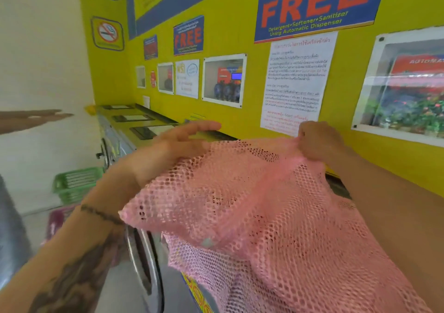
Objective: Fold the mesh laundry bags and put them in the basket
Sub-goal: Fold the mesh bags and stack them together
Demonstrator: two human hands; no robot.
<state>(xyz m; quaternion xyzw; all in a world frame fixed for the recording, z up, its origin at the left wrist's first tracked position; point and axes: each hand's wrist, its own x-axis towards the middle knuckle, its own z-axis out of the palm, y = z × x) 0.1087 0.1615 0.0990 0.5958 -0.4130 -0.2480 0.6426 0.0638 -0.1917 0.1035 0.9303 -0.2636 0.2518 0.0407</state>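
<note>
A pink mesh laundry bag (259, 207) hangs spread in front of me, above a row of washing machines. My right hand (319, 142) pinches its upper edge at the far right, fingers closed on the mesh. My left hand (173, 147) is flat with fingers stretched out; its palm side lies under the bag's upper left part, and I cannot see a grip there. The bag drapes down over my right forearm toward the bottom right. A green plastic basket (74, 183) stands on the floor at the left, beyond my left forearm.
Front-loading washing machines (141, 248) run along the yellow wall (230, 39), which carries posters and notices. A purple basket (57, 221) sits below the green one. A white wall stands at the left, and a grey rounded object is at the far left edge.
</note>
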